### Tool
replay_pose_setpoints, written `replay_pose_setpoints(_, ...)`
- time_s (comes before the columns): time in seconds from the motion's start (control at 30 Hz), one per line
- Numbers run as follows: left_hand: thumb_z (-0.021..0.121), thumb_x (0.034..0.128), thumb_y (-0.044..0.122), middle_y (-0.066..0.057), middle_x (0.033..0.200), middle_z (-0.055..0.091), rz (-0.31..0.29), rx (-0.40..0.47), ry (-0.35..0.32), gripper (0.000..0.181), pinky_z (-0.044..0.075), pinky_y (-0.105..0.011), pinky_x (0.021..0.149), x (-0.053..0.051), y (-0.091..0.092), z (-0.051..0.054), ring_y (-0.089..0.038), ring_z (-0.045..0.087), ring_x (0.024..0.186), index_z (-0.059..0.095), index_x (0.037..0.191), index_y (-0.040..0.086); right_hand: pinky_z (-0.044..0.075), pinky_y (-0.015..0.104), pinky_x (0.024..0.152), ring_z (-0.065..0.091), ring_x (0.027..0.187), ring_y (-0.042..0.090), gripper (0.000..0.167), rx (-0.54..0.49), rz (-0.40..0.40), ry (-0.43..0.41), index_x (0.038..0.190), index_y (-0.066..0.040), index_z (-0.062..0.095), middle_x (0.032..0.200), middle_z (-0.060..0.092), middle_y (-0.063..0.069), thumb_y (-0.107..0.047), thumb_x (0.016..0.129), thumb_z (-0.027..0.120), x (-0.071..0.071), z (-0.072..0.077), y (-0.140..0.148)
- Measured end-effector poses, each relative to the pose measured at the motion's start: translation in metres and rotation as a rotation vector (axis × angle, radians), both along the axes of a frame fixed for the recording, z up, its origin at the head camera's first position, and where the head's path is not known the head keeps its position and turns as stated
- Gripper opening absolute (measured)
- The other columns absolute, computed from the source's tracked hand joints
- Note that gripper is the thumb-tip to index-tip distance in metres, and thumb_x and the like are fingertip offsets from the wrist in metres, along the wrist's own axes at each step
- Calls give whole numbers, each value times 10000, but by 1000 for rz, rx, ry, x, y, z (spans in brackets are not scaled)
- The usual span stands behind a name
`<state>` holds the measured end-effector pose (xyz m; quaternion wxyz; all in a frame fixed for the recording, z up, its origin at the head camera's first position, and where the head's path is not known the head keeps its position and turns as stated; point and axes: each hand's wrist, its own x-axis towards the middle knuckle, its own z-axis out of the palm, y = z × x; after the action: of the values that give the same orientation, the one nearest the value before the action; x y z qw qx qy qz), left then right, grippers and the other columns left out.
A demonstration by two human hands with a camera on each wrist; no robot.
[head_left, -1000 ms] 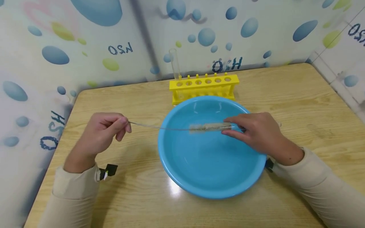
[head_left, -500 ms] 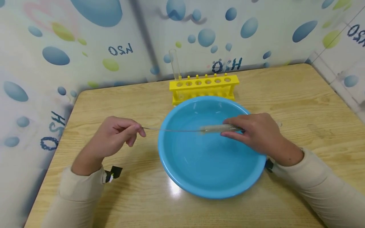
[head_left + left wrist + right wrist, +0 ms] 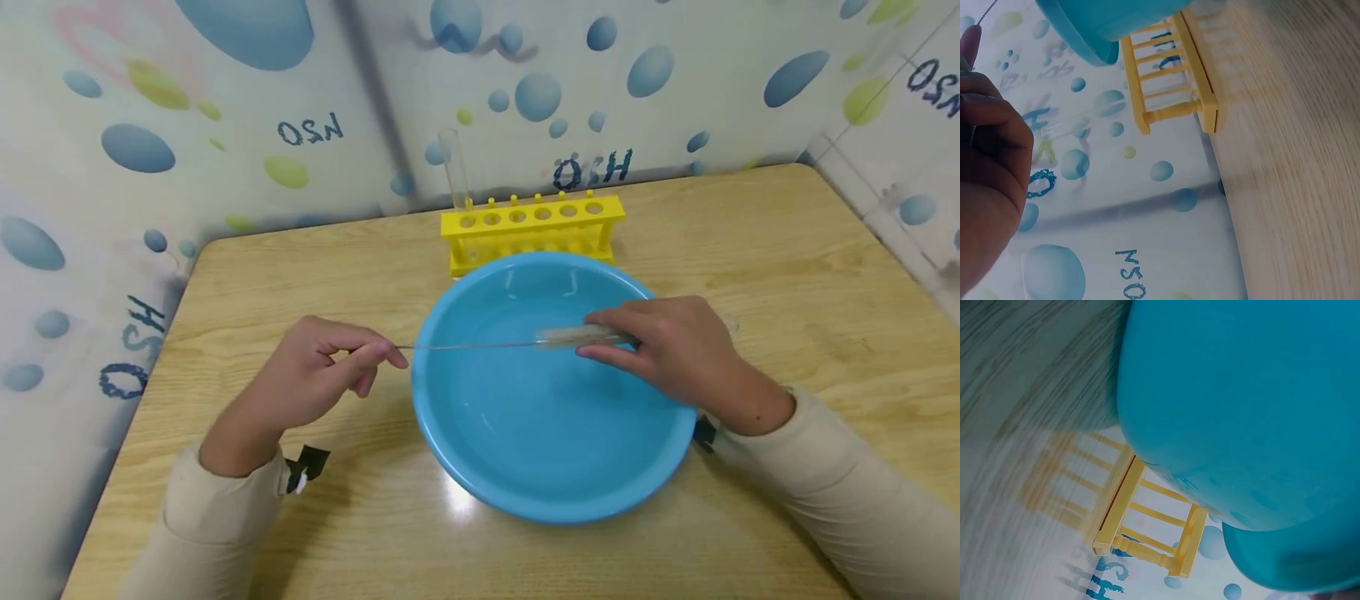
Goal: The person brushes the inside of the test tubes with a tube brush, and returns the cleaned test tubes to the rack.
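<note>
Above the blue basin (image 3: 551,442), my right hand (image 3: 675,354) grips a clear test tube (image 3: 551,337) lying roughly level, its mouth toward the left. The bristles of a test tube brush (image 3: 472,346) are inside that tube, and its thin twisted-wire handle runs out to the left. My left hand (image 3: 318,371) pinches the wire's outer end between thumb and forefinger, just left of the basin's rim. In the left wrist view, the left hand (image 3: 991,144) and a bit of the wire show at the left edge. The basin blocks the right wrist view; the right hand is not visible there.
Behind the basin stands a yellow test tube rack (image 3: 534,218), with another clear test tube (image 3: 453,171) upright in its leftmost hole. The wood-grain table (image 3: 315,283) meets a wall printed with bubbles at the back.
My left hand has moved right, toward the basin, pushing the brush deeper into the test tube; bristles that stuck out earlier are now inside. The right hand has stayed in nearly the same place.
</note>
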<state>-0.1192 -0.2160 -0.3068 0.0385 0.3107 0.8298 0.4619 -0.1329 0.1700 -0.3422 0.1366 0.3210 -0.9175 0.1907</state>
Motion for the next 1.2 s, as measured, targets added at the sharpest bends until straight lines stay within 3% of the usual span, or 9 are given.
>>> replay_pose_setpoints(0.2, 613, 959, -19, 47, 559, 531, -65, 30, 11, 193, 476, -235, 525, 5, 10, -3, -71, 446, 502, 776, 944, 82, 444, 207, 519, 709, 668, 141, 337, 8, -13, -17, 1049, -141, 775, 886, 780, 28, -393, 828, 806, 0, 0, -2)
replay_pose_setpoints(0.5, 627, 948, -28, 33, 595, 571, -110, 41, 46, 162, 394, -191, 445, 8, 25, -12, -53, 509, 557, 770, 943, 48, 431, 211, 506, 716, 670, 156, 356, 24, -23, -6, 1023, -129, 776, 870, 778, 32, -416, 816, 811, -1, 1, -3)
replay_pose_setpoints(0.73, 686, 906, -21, 50, 656, 640, -97, -7, 185, 129, 472, -173, 521, 14, 39, -15, -10, 535, 586, 779, 924, 66, 456, 221, 524, 723, 691, 164, 367, 46, -22, -19, 1025, -124, 772, 878, 779, 38, -425, 819, 806, -1, 1, -2)
replay_pose_setpoints(0.93, 695, 899, -1, 104, 615, 585, -102, -62, 311, 127, 451, -178, 641, 7, 50, -21, -7, 509, 613, 778, 885, 94, 432, 210, 514, 684, 646, 128, 350, 50, -18, -26, 1006, -130, 767, 841, 770, 18, -420, 814, 811, -2, 2, -3)
replay_pose_setpoints(1.07, 663, 940, 57, 100, 664, 642, -108, -124, 291, 250, 449, -274, 756, 1, 60, -20, -26, 530, 692, 692, 709, 150, 426, 209, 521, 664, 636, 121, 343, 67, -38, -44, 1005, -142, 765, 853, 772, 19, -429, 821, 805, 0, 2, -4)
replay_pose_setpoints(1.2, 638, 966, 78, 75, 680, 672, -105, -107, 163, 331, 468, -277, 720, -2, 67, -19, -53, 548, 737, 633, 644, 156, 445, 217, 524, 694, 663, 143, 339, 75, -39, -48, 1004, -149, 759, 882, 777, 20, -432, 823, 801, 1, 2, -4)
